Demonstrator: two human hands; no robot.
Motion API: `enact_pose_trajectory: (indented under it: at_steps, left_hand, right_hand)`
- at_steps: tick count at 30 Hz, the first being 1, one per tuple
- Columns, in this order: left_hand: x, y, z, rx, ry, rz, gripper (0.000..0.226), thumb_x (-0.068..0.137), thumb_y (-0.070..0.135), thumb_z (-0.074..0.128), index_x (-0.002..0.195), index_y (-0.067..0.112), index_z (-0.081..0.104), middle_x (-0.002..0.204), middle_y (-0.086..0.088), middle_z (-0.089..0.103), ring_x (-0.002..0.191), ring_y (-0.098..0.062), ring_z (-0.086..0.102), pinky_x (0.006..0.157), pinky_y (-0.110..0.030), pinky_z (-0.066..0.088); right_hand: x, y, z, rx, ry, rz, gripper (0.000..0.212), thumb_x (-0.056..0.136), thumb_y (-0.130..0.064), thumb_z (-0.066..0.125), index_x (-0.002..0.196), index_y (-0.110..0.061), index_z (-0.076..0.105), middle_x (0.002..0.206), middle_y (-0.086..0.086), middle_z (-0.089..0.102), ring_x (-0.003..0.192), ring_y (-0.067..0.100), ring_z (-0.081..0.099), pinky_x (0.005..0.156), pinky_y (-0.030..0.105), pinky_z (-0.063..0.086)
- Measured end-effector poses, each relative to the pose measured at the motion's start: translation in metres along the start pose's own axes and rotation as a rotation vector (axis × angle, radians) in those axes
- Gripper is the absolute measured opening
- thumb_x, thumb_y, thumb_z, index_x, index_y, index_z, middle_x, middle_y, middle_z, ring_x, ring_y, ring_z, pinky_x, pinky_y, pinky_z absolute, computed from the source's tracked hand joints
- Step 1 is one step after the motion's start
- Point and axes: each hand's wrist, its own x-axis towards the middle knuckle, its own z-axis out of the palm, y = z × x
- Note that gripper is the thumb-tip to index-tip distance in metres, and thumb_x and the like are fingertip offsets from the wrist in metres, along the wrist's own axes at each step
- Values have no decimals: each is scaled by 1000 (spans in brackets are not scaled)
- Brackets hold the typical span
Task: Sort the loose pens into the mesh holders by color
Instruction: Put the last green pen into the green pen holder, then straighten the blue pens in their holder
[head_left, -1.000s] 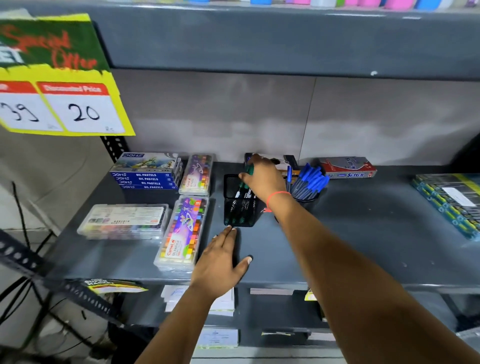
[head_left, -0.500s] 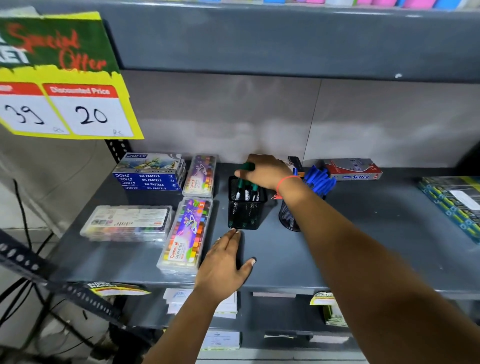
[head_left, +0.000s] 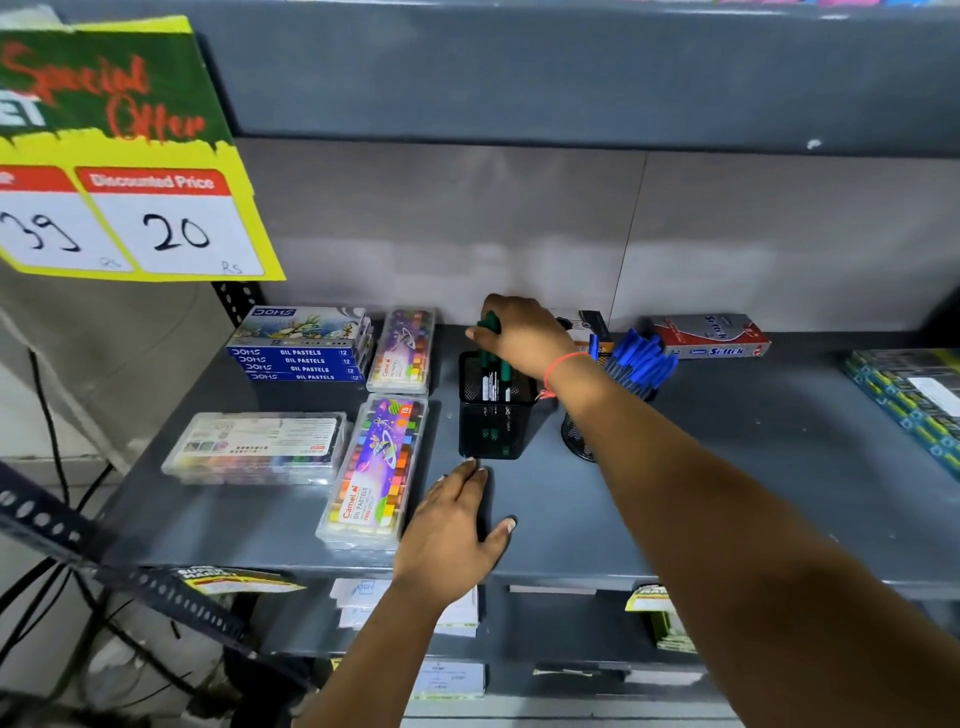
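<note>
A square black mesh holder (head_left: 493, 428) stands on the grey shelf (head_left: 753, 467) and holds several green pens (head_left: 492, 374). My right hand (head_left: 519, 335) hovers over its top, fingers closed around the caps of the green pens. To the right, a round mesh holder (head_left: 576, 441), partly hidden by my right forearm, holds several blue pens (head_left: 641, 358). My left hand (head_left: 452, 535) lies flat on the shelf just in front of the square holder, fingers spread, fingertips near its base.
Oil pastel boxes (head_left: 301, 343) and clear crayon cases (head_left: 379, 467) fill the shelf's left half. A red and grey pen box (head_left: 711, 338) lies at the back right. Green packs (head_left: 914, 400) sit at the far right. A yellow price sign (head_left: 130, 156) hangs top left.
My right hand has risen slightly over the square holder while still gripping the green pens. My left hand stays flat on the shelf. The view has shifted a little.
</note>
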Motion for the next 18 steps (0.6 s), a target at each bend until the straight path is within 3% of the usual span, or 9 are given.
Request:
enact_pose_trajectory:
  at_steps: [5, 8, 12, 16, 18]
  left_hand:
    - [0, 0, 0, 3, 1, 4, 65, 84, 52, 50, 138, 20, 33, 150, 3, 31, 135, -17, 31, 110, -29, 27]
    - [0, 1, 0, 10, -4, 3, 65, 84, 53, 50, 138, 20, 33, 150, 3, 31, 135, -17, 31, 110, -31, 28]
    - [0, 1, 0, 27, -14, -2, 62, 85, 52, 48, 137, 20, 35, 150, 3, 32, 135, -18, 31, 111, -32, 27]
    - [0, 3, 0, 59, -15, 9, 59, 86, 49, 47, 136, 18, 37, 149, 0, 35, 136, -19, 30, 113, -30, 22]
    - [0, 3, 0, 60, -15, 6, 59, 87, 49, 47, 136, 18, 37, 149, 0, 34, 136, -18, 30, 113, -29, 21]
  right_hand:
    - [-6, 6, 7, -106, -72, -7, 42, 90, -46, 51, 117, -14, 50, 117, 15, 55, 104, 32, 57, 79, 35, 45]
    - [-20, 14, -1, -85, 159, 27, 45, 90, -50, 46, 123, -21, 50, 124, 12, 50, 104, 33, 60, 83, 39, 51]
    - [-40, 50, -27, -247, 503, 162, 41, 92, -43, 45, 112, -11, 59, 113, 18, 58, 100, 37, 58, 76, 40, 51]
    - [-57, 90, -43, -398, 309, 415, 54, 91, -51, 41, 115, -4, 54, 121, 22, 56, 112, 38, 51, 90, 44, 45]
    - [-62, 95, -36, -382, 266, 410, 60, 89, -56, 42, 112, -2, 54, 118, 23, 58, 107, 39, 56, 86, 44, 50]
